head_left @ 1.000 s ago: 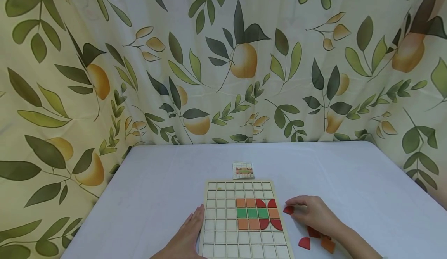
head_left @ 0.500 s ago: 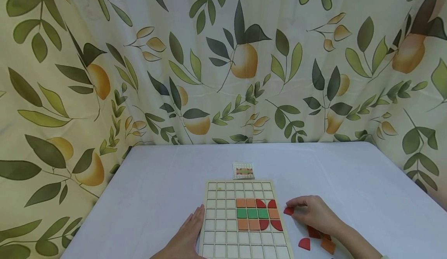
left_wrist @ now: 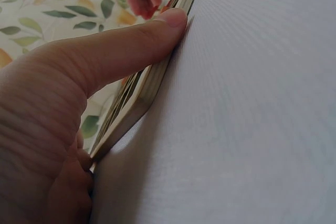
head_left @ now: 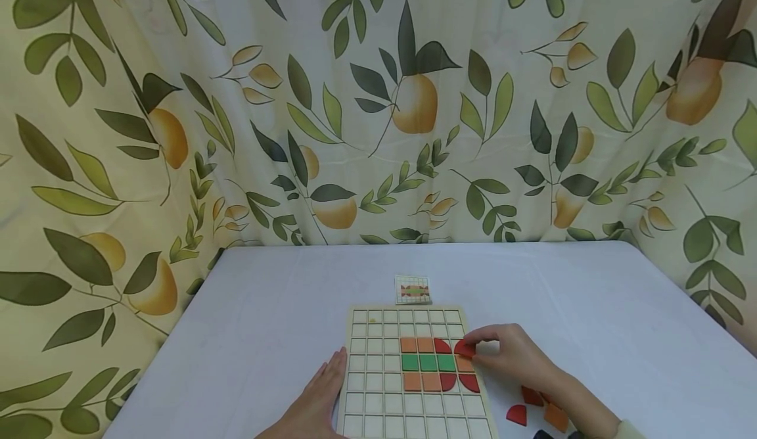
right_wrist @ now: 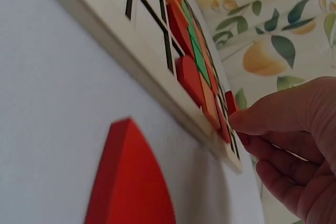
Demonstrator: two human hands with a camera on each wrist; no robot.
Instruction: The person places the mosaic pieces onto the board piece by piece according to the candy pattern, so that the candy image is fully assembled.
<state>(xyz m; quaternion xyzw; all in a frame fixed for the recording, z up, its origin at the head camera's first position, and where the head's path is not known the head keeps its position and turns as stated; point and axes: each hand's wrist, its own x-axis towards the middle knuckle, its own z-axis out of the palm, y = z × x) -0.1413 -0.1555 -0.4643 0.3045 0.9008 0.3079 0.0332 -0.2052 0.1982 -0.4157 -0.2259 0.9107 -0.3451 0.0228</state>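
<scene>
A square wooden grid board [head_left: 365, 403] lies on the white-covered table. Orange and green square tiles and red quarter-round tiles fill part of its middle rows. My left hand [head_left: 313, 399] rests against the board's left side with straight fingers; in the left wrist view its thumb [left_wrist: 131, 45] lies along the near edge. My right hand [head_left: 511, 353] pinches a red quarter-round tile [right_wrist: 231, 102] between thumb and fingers over the board's right side, overlapping the right end of the upper orange-and-red row. The fingertips partly cover that tile.
A small pattern card [head_left: 412, 290] stands behind the board. Loose tiles lie to its right, among them a red quarter-round piece [head_left: 517, 415] and an orange square [head_left: 556, 417], partly under my right forearm. A leaf-and-fruit curtain [head_left: 378, 110] hangs behind the table.
My right hand has moved left with the pinched red tile, from the table beside the board to over its right edge. My left hand has stayed at the board's side.
</scene>
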